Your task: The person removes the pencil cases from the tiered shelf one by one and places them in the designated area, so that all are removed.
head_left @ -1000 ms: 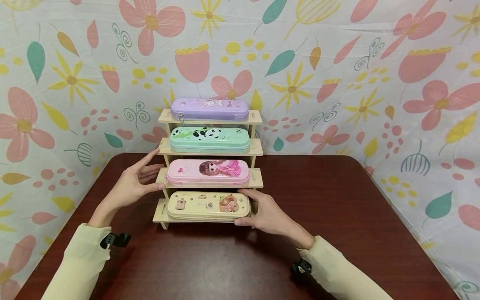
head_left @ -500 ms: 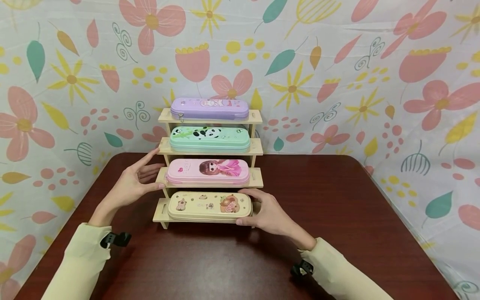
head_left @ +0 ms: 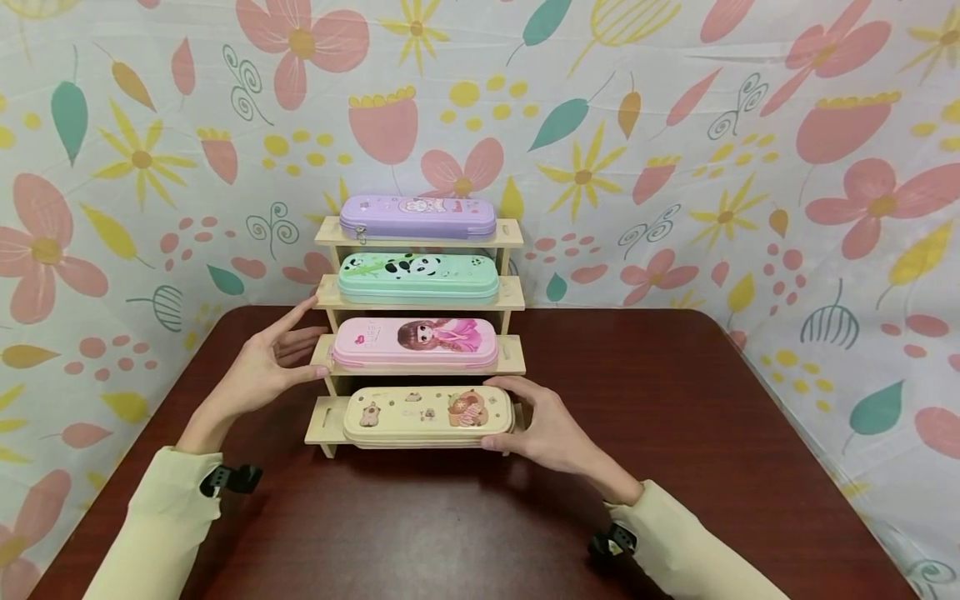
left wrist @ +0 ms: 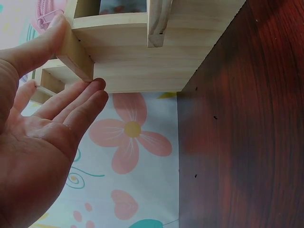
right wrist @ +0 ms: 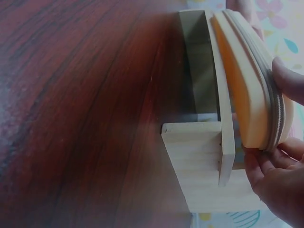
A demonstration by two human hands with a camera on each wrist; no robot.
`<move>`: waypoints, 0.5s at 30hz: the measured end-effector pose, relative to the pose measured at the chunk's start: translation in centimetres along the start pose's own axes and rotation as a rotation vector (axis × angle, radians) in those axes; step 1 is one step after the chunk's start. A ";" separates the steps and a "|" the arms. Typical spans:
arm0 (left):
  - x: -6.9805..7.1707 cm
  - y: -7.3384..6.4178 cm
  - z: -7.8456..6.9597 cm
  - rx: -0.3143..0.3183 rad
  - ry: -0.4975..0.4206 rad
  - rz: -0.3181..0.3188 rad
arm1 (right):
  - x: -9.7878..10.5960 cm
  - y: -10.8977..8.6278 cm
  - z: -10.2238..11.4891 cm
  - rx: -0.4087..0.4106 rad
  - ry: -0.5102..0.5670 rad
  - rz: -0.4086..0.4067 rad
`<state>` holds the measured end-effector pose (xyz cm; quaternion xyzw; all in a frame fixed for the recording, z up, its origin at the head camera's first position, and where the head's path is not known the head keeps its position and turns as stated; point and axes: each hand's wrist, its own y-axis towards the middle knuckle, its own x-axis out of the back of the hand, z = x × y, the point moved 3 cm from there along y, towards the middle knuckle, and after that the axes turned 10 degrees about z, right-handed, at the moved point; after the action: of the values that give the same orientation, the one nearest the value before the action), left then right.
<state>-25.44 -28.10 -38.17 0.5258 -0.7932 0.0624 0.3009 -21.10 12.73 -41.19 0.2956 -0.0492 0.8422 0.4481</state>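
A stepped wooden rack (head_left: 322,425) bears zipped pencil cases, one per shelf. The cream pencil case (head_left: 420,421) with cartoon prints is at the lowest shelf, its left end shifted in from the shelf's left end. My right hand (head_left: 547,433) grips its right end, thumb in front and fingers behind. The right wrist view shows the cream case tilted, with a gap between its base and the shelf board (right wrist: 228,147). My left hand (head_left: 262,367) holds the rack's left side; its thumb (left wrist: 54,35) and fingertips pinch a shelf end.
Above the cream case sit the pink doll-print case (head_left: 375,346), the mint panda case (head_left: 457,283) and the purple case (head_left: 382,221) on their shelves. The rack stands on a dark red wooden table (head_left: 637,392). A floral cloth (head_left: 675,125) hangs behind it.
My right hand has moved the cream pencil case slightly to the right and toward the viewer, up from its shelf. The left hand stays on the rack.
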 end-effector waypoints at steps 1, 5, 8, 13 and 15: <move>0.0 0.0 0.0 -0.001 0.001 0.001 | 0.1 -0.1 0.0 0.002 0.002 0.000; 0.0 0.0 0.0 -0.004 0.007 -0.001 | 0.4 -0.7 0.1 0.007 0.002 0.005; 0.0 0.0 0.0 -0.008 0.014 -0.003 | 0.9 -1.1 0.3 0.005 -0.004 0.005; -0.1 0.0 0.0 -0.020 0.016 -0.004 | 1.9 -1.8 0.8 0.002 -0.018 0.008; -0.1 0.0 0.1 -0.023 0.010 -0.005 | 2.3 -2.1 0.9 0.001 -0.022 0.012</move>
<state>-25.47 -28.06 -38.26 0.5238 -0.7912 0.0549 0.3109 -20.02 15.34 -39.56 0.3048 -0.0555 0.8417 0.4422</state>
